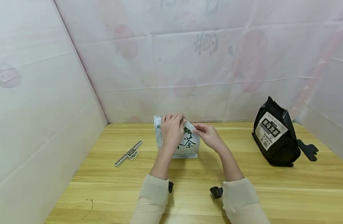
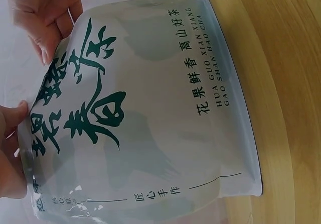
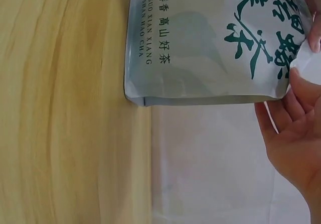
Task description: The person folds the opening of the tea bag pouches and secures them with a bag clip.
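A white tea bag (image 1: 185, 151) with green Chinese writing stands upright on the wooden table in front of me. My left hand (image 1: 172, 129) grips its top edge near the middle, fingers bent over the rim. At the upper right corner, my right hand (image 1: 210, 136) pinches the edge, thumb in front and fingers behind. The right wrist view shows the thumb of the right hand (image 3: 296, 121) on the bag's front (image 3: 200, 48). In the left wrist view, the left hand (image 2: 10, 153) holds the top rim of the bag (image 2: 140, 108). The bag's inside is hidden.
Left of the bag lies a long clip (image 1: 128, 154) with a piano-key pattern. A black bag of oolong tea (image 1: 275, 133) stands at the right, with a black hand-shaped piece (image 1: 308, 149) beside it. Printed white cloth (image 1: 160, 68) walls the table's back and sides.
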A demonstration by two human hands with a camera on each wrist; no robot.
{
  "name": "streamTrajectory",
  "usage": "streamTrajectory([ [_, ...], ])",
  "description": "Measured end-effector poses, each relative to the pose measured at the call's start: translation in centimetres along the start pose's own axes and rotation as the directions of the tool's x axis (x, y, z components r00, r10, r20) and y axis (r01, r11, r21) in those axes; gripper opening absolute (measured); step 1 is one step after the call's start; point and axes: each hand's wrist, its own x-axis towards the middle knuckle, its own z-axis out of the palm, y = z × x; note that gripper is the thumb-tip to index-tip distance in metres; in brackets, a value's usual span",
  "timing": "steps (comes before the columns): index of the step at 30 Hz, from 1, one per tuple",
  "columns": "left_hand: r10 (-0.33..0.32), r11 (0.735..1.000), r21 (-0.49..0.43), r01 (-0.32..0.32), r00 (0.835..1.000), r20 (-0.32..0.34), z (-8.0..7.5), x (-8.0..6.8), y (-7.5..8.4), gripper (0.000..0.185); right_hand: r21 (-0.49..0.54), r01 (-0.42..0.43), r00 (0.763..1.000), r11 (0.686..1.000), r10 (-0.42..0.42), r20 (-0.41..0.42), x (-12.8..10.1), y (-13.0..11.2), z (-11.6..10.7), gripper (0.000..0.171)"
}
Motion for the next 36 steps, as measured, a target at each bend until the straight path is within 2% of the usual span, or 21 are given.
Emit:
streamTrajectory([
  [9, -0.007, 1.000, 0.014, 0.007, 1.000, 0.015, 0.1, 0.0, 0.0, 0.011, -0.067, 0.027, 0.997, 0.997, -0.031, -0.069, 0.0, 0.1, 0.4, 0.020],
  [17, -0.009, 1.000, 0.023, 0.009, 1.000, 0.027, 0.0, -0.1, -0.1, 0.012, -0.092, 0.037, 0.997, 0.995, -0.043, -0.061, -0.1, 0.1, 0.5, 0.017],
  [29, 0.003, 0.999, 0.045, -0.004, 1.000, 0.020, -0.1, -0.1, 0.0, 0.015, -0.013, 0.058, 0.998, 0.998, -0.058, -0.006, 0.1, -0.7, 0.6, 0.027],
  [36, 0.013, 0.999, 0.047, -0.014, 1.000, 0.017, -0.1, -0.2, 0.0, 0.016, -0.011, 0.035, 0.998, 0.999, -0.036, -0.054, 0.1, -1.0, 1.2, 0.021],
])
